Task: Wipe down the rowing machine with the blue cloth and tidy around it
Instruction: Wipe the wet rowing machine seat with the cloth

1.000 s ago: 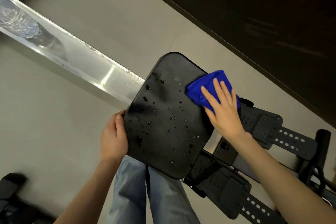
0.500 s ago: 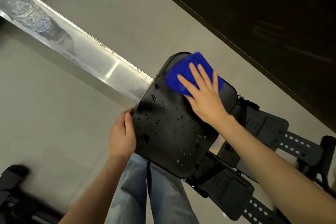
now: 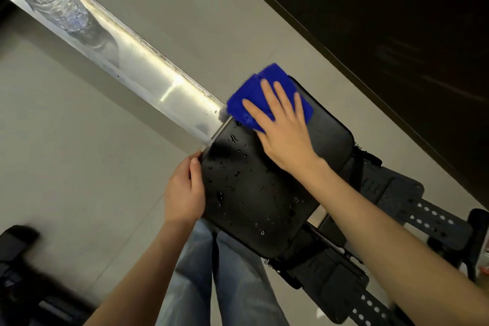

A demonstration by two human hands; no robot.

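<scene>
Right hand (image 3: 284, 135) presses the blue cloth (image 3: 251, 90) flat-fingered on the wet seat (image 3: 251, 193). Left hand (image 3: 184, 193) grips its edge, fingers curled. The wipe could push droplets (image 3: 219, 196) onto the rail (image 3: 132, 66).

The seat (image 3: 254, 193) is smooth black padding with a soft sheen, beaded with water drops. The rail (image 3: 148, 74) is polished metal, bright and reflective. The blue cloth (image 3: 248, 95) looks soft and napped. The footplate straps (image 3: 431, 217) are matt black plastic with punched holes. The floor (image 3: 79, 153) is matt grey tile.
</scene>
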